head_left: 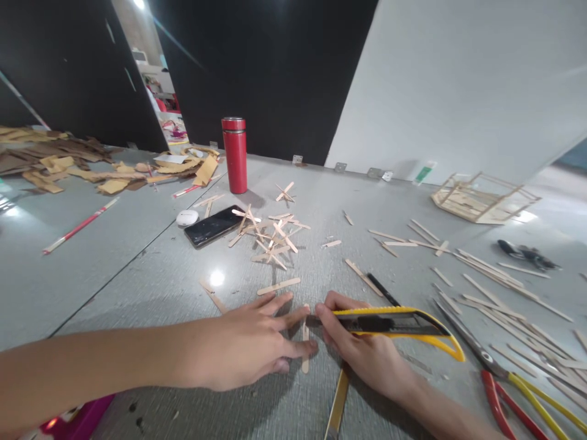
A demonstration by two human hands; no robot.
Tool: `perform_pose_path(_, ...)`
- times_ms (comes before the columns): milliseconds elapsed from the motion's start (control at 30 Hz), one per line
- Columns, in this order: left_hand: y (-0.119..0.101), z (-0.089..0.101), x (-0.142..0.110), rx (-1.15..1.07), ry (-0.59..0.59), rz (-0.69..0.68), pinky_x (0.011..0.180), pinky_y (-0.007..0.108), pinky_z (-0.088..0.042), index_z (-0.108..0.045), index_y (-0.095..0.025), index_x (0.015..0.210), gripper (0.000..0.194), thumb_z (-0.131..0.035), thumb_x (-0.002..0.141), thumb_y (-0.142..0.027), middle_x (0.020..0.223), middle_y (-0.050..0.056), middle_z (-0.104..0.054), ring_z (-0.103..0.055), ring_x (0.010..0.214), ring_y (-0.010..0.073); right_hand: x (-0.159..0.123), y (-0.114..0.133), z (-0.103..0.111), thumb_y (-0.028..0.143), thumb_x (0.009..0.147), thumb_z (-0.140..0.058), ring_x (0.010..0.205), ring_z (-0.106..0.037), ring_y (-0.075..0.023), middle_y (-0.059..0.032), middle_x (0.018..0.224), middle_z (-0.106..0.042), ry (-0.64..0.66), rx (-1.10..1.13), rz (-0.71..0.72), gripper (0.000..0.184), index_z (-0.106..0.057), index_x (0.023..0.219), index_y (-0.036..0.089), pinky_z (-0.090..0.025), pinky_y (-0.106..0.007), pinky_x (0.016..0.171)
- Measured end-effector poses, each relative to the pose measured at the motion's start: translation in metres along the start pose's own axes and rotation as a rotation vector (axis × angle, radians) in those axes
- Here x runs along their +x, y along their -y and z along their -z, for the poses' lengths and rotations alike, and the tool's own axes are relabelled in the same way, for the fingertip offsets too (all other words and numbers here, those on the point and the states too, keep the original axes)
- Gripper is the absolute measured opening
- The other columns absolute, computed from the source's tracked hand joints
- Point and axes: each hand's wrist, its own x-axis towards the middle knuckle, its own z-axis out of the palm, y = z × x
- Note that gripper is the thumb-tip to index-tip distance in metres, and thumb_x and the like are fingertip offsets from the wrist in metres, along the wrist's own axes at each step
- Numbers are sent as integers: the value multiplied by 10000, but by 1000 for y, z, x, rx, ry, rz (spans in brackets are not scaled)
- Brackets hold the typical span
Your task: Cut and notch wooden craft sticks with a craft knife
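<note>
My left hand [247, 348] lies with fingers spread, its fingertips pressing on a short wooden craft stick [306, 354] on the table. In my right hand [367, 351] is a yellow and black utility knife [394, 322], gripped near its front end. The dark blade tip [314, 321] meets the stick between my left fingertips. Another craft stick [279, 286] lies just beyond my left hand, and a black pen-like tool [383, 289] is behind the knife. A flat yellowish strip [338, 400] sticks out below my right hand.
Beyond my hands are a pile of craft sticks [275, 238], a phone [214, 226], a white case [187, 217] and a red flask [235, 156]. At right are loose thin sticks [499, 311], pliers [493, 366] and a wooden stick frame [481, 198]. Cardboard scraps [55, 159] lie far left.
</note>
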Motion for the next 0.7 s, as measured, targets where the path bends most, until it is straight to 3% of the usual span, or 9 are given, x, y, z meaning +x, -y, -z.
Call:
perform_pose_path(133, -1, -1, 0, 10, -9, -1, 1149, 640, -347, -559, -309, 1435, 442, -548, 1011, -183, 1663, 82, -343, -328, 1497, 433, -1, 2, -1, 469, 1044, -467, 564, -429, -133, 47, 624, -458, -10, 8, 15, 404, -468, 707, 244, -367, -278, 530)
perform_pose_path(300, 0, -2, -1, -35, 0, 8, 1147, 658, -341, -560, -304, 1434, 465, -561, 992, -156, 1672, 106, -320, -296, 1515, 435, -6, -2, -5, 484, 1056, -449, 499, -405, -119, 57, 568, -460, -80, 39, -31, 426, -455, 701, 247, -324, -264, 450)
perform_pose_path(500, 0, -1, -1, -38, -1, 4, 1148, 638, -350, -568, -304, 1418, 450, -559, 992, -159, 1678, 94, -309, -294, 1518, 424, -6, -4, -5, 484, 1063, -452, 467, -412, -105, 67, 532, -484, -59, 5, -35, 430, -479, 711, 238, -350, -248, 438)
perform_pose_path(600, 0, 0, -1, -24, 15, 0, 1160, 635, -334, -572, -289, 1410, 432, -562, 997, -164, 1669, 104, -326, -281, 1523, 425, -7, -7, -5, 453, 1070, -462, 503, -467, -104, 62, 570, -512, -61, -63, -11, 427, -513, 715, 220, -412, -245, 490)
perform_pose_path(700, 0, 1, -1, -6, 22, 4, 1160, 647, -327, -556, -288, 1423, 433, -563, 1004, -180, 1666, 108, -332, -289, 1517, 434, -9, -13, -6, 396, 1038, -564, 686, -627, -132, 1, 840, -672, -74, -143, 28, 261, -655, 921, 181, -547, -302, 652)
